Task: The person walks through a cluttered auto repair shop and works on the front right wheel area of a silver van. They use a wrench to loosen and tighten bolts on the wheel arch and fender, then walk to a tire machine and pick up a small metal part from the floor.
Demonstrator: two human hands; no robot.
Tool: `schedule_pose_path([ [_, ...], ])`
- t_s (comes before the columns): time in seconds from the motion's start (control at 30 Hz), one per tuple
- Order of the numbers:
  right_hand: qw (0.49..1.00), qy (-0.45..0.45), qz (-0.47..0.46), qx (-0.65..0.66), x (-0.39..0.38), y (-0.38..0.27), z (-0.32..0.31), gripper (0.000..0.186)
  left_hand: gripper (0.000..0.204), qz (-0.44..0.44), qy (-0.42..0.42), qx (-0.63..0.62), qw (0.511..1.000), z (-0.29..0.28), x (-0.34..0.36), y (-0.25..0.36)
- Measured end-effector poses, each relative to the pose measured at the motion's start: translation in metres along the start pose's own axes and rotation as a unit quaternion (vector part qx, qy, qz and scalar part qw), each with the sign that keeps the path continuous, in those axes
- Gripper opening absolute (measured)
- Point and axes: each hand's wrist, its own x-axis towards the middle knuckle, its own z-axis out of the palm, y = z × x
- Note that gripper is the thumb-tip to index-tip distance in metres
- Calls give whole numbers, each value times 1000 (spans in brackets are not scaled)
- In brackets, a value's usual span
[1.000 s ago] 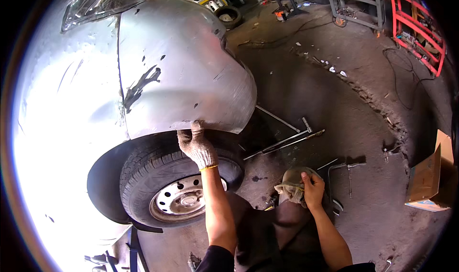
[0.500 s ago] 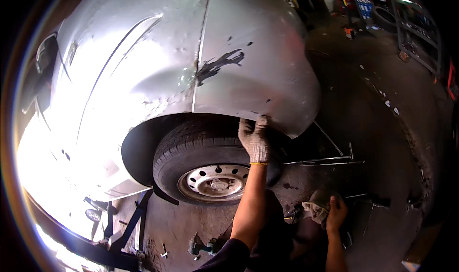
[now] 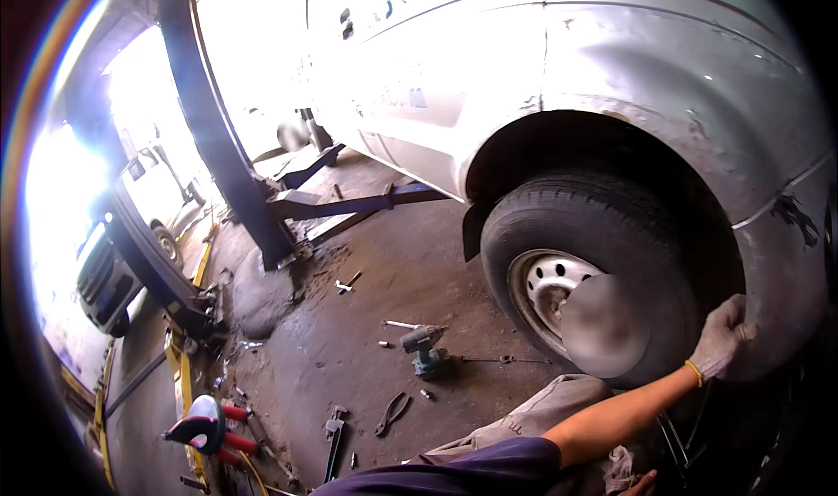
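My left hand [image 3: 724, 337], in a pale knit glove with a yellow cuff, grips the edge of the silver vehicle's bumper [image 3: 779, 308] beside the wheel arch. Its fingers are partly hidden behind the edge. Low in the picture, part of my bare right hand [image 3: 644, 484] shows against a crumpled grey cloth [image 3: 619, 468], closed on it as far as I can see. The wheel's black tyre [image 3: 559, 208] and pale steel rim [image 3: 534, 294] stand left of my gloved hand. Dark scuffs [image 3: 796, 221] mark the bumper above it.
A cordless impact driver [image 3: 424, 349], pliers [image 3: 393, 413], an adjustable wrench [image 3: 334, 435] and several sockets lie on the stained floor. Lift posts [image 3: 218, 121] and a lift arm [image 3: 358, 205] stand to the left. Behind them is another vehicle [image 3: 109, 278]. A red-handled object [image 3: 209, 431] sits lower left.
My view has swung left, bringing the vehicle's side, lift and floor tools into sight. My left hand stays at the bumper edge; my right hand and the cloth are now mostly out of view.
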Motion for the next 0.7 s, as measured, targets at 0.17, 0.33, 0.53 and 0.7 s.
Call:
schedule_pose_path([
  [0.17,998,-36,-51,1,-2,-13,14,48,41,19,-1,54,998,-9,6,-15],
  [0.33,996,-84,-28,11,6,-7,22,50,46,18,10,75,997,-3,10,-20],
  [0.53,993,-83,-7,81,58,-30,48,52,45,19,8,78,997,-9,15,-31],
  [0.7,986,-123,-53,99,157,-100,87,65,48,10,7,67,998,-16,12,-26],
])
